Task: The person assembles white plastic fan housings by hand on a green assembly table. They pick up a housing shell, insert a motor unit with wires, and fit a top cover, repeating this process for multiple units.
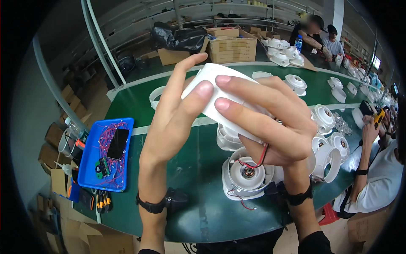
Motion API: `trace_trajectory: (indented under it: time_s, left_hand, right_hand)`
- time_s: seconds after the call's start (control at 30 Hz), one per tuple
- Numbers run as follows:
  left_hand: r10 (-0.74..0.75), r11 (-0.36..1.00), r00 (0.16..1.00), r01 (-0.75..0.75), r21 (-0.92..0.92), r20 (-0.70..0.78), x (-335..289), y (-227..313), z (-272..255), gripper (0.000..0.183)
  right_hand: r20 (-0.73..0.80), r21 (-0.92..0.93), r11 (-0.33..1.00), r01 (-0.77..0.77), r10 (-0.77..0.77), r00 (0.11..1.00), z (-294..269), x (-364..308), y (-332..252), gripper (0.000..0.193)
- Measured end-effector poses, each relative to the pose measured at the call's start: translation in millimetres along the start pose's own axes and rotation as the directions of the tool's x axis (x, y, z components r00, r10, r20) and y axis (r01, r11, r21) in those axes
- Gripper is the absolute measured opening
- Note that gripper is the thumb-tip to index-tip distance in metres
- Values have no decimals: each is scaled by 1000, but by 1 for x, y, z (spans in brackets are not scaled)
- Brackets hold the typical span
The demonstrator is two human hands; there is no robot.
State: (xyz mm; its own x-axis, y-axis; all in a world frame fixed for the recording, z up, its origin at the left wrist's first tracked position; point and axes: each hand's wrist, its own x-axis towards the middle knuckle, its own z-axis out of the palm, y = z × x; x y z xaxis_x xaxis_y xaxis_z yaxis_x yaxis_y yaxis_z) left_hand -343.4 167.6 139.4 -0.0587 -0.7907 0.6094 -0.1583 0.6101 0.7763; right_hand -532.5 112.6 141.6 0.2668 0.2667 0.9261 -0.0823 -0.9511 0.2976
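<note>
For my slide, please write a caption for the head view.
Left hand and right hand hold a white part above a green table.

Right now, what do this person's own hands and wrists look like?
The left hand and right hand wear no gloves. A black strap with a dark block circles each wrist; a black sleeve edge shows on each forearm.
</note>
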Motion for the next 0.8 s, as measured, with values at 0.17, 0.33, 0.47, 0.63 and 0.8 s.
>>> trace_trajectory:
  time_s: [0.17, 0.33, 0.47, 0.63, 0.8]
  left_hand:
    - [98, 984, 987, -116, -139, -131, -7, 17, 7, 73]
    - [261, 944, 958, -229, 236, -115, -8, 19, 17, 82]
    - [326, 924, 944, -308, 227, -45, -9, 16, 23, 87]
    - [327, 919, 945, -326, 222, 33, -8, 13, 21, 91]
    - [312, 929, 948, -318, 192, 58, -6, 12, 17, 91]
  right_hand:
    - [40, 85, 980, -180, 177, 983, -2, 4, -7, 64]
    - [-13, 323, 861, -392, 418, 908, -3, 0, -16, 42]
    - [-115, 192, 839, -509, 534, 838, -5, -2, -21, 24]
    - [-226, 106, 844, -526, 536, 814, 1, -3, -24, 47]
    - [-209, 102, 827, -552, 561, 801, 5, -4, -26, 45]
